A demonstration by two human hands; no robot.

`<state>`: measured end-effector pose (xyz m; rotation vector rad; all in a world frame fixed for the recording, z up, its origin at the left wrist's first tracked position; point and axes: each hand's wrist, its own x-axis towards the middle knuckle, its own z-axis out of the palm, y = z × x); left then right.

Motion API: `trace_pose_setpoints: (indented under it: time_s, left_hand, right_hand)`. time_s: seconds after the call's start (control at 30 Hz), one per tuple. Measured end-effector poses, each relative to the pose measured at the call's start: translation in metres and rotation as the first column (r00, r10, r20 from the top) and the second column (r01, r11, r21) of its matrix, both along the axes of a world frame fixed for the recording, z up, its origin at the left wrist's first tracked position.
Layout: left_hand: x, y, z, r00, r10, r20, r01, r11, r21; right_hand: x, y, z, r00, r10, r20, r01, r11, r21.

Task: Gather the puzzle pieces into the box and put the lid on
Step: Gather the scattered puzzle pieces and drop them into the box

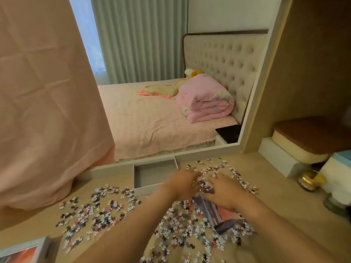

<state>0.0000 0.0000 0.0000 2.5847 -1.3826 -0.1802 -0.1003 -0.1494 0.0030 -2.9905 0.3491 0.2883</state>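
Note:
An open white box [150, 188] stands on the desk in front of the mirror, and no pieces show on its grey floor. Loose puzzle pieces lie in a left patch [98, 207], a near patch [188, 232] and a far patch [218, 168]. A printed picture sheet [222, 215] lies partly under them. My left hand [182, 184] and my right hand [226, 193] rest on the desk just right of the box, pressing on a small heap of pieces [204, 184] from either side. The right fingers are spread; the left fingers are blurred. The box lid [24, 250] lies at the bottom left corner.
A large mirror [190, 154] leans behind the desk, reflecting a bed. Pink cloth [47, 111] hangs at the left, down to the desk. At the right stand stacked white boxes [279, 158], a gold-lidded jar [309, 181] and a dark green jar [336, 205].

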Motion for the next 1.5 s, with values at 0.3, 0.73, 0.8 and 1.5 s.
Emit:
trace_pose_setpoints:
  time_s: [0.3,0.73,0.8,1.5]
  left_hand:
    - [-0.035,-0.018,-0.073,0.99,-0.001,0.142,-0.011,0.996,0.085]
    - [-0.051,0.013,-0.053,0.996,0.057,-0.063,-0.075,0.943,-0.325]
    - [-0.047,0.018,-0.041,0.99,0.04,-0.132,-0.089,0.916,-0.392]
    - [0.054,0.133,-0.027,0.884,0.453,-0.114,-0.439,0.723,-0.533]
  right_hand:
    - [-0.036,-0.001,-0.064,0.988,-0.151,0.033,0.154,0.973,-0.17]
    - [-0.049,0.016,-0.041,0.936,-0.222,0.272,0.146,0.951,0.274]
    - [-0.048,0.015,-0.026,0.935,-0.18,0.307,0.092,0.955,0.282]
    - [0.092,0.07,-0.011,0.81,-0.476,0.342,-0.003,0.581,0.814]
